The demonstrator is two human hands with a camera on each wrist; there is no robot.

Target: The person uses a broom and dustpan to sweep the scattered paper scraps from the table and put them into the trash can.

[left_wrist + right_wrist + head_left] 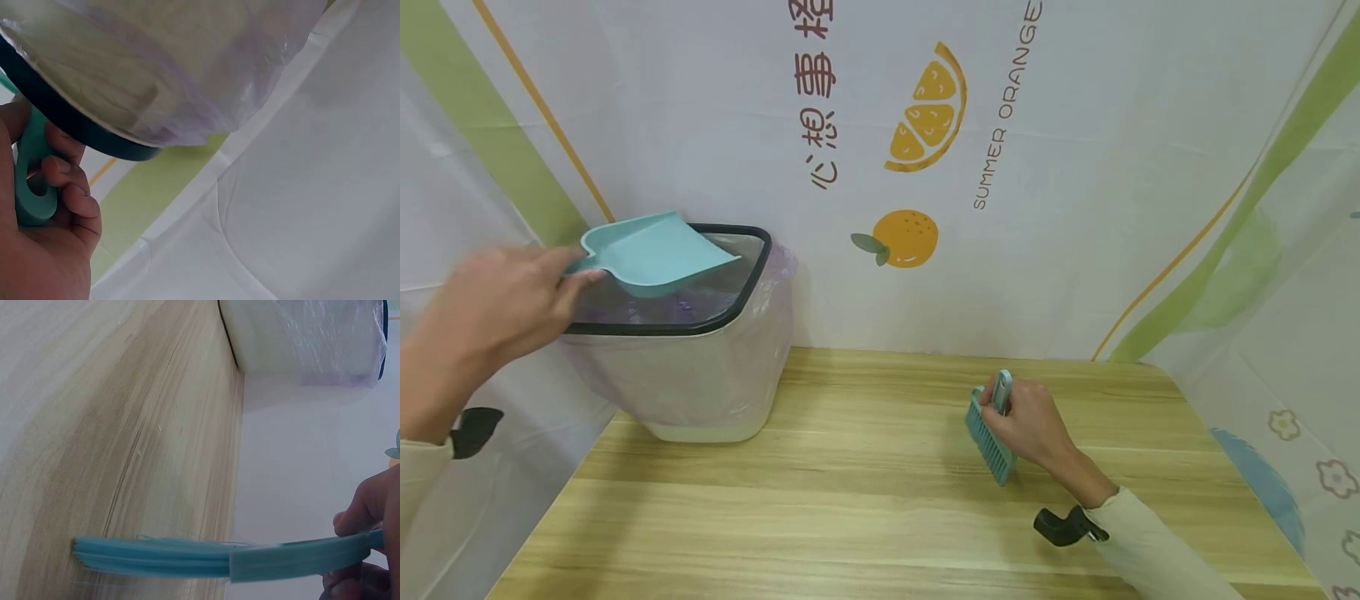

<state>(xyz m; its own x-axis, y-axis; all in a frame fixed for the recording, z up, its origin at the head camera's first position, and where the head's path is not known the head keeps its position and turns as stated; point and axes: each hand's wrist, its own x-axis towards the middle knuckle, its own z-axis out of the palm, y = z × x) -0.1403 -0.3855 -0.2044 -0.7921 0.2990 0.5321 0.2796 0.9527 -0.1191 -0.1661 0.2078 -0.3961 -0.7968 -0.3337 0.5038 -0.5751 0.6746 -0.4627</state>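
Orange-printed backdrop [1075, 208], behind a wooden table [850, 517]. Bin [707, 400], far left, holds a purplish liner [775, 300]. Dustpan [658, 254] hangs over it; left hand [505, 300] (blurred) curls fingers round its handle [36, 211]. Brush [991, 446], table's right: right hand [1032, 421] fingers grip it.

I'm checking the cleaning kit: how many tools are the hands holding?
2: a dustpan in the left hand over the bin, and a brush in the right hand.

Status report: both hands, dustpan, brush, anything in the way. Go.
Left hand grips dustpan over lined bin. Right hand holds brush at tabletop, bristles down. No obstruction seen between dustpan and bin.
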